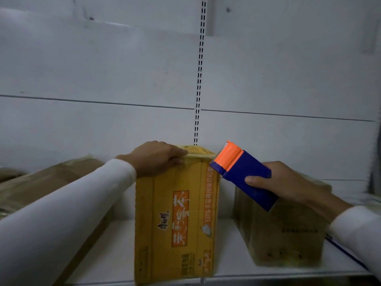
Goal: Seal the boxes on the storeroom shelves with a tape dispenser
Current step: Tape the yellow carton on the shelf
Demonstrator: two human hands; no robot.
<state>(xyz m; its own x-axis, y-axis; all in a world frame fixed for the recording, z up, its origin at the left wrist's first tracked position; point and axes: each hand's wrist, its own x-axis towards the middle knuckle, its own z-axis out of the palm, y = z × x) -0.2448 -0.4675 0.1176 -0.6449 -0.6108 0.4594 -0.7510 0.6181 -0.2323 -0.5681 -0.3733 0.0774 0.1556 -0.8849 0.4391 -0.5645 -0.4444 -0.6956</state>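
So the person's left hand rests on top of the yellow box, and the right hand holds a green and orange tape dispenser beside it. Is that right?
Nearly. The dispenser is blue and orange, not green and orange; the head view shows it. The rest stands: the left hand rests on top of the yellow box, and the right hand holds the dispenser beside it.

yellow box upright on shelf | blue-orange tape dispenser tilted at its top corner

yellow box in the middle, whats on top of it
The left hand rests on the yellow box at its top front edge. The top face is nearly edge-on, so anything farther back cannot be seen.
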